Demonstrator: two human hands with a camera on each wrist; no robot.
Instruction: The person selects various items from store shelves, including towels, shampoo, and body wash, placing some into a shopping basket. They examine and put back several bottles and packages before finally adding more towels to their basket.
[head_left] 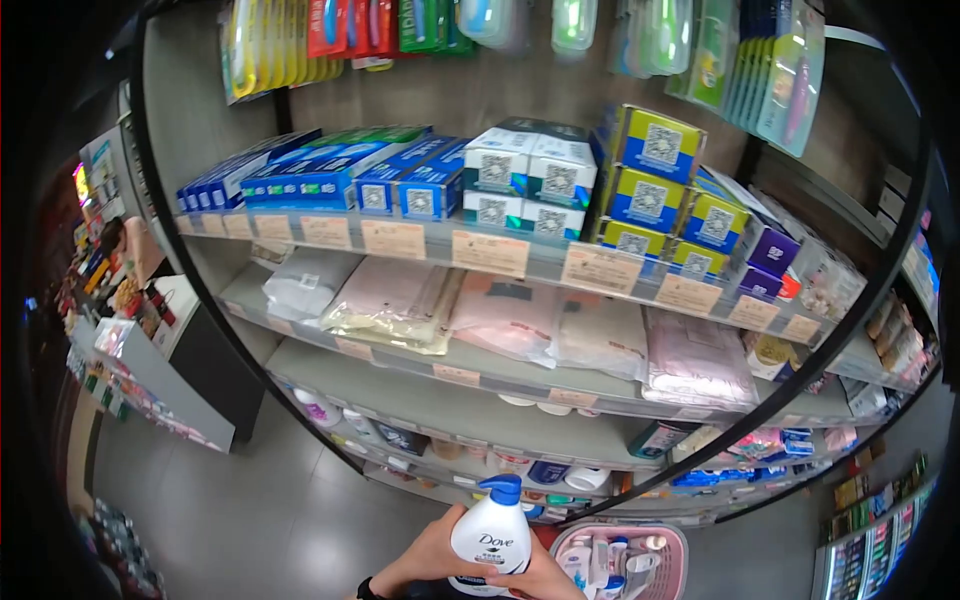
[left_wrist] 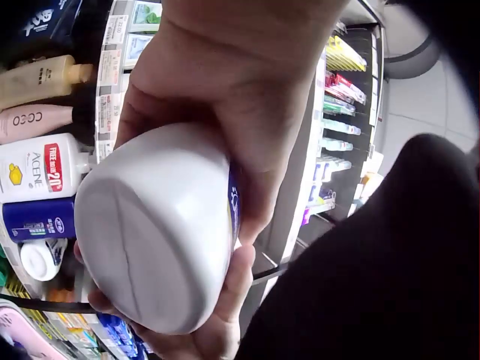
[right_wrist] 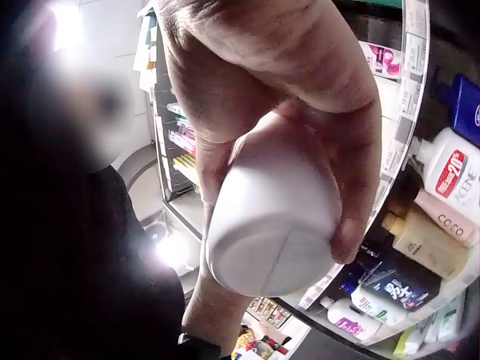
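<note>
- One white bottle was held by left hand and right hand.
- Both hands' fingers were curled around it.
- Pink basket sat near right hand.

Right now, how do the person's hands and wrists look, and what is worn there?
The left hand and right hand are bare, without gloves or visible rings. A black band is at the left wrist. The right wrist does not show clearly enough to tell; no sleeve can be made out clearly.
</note>
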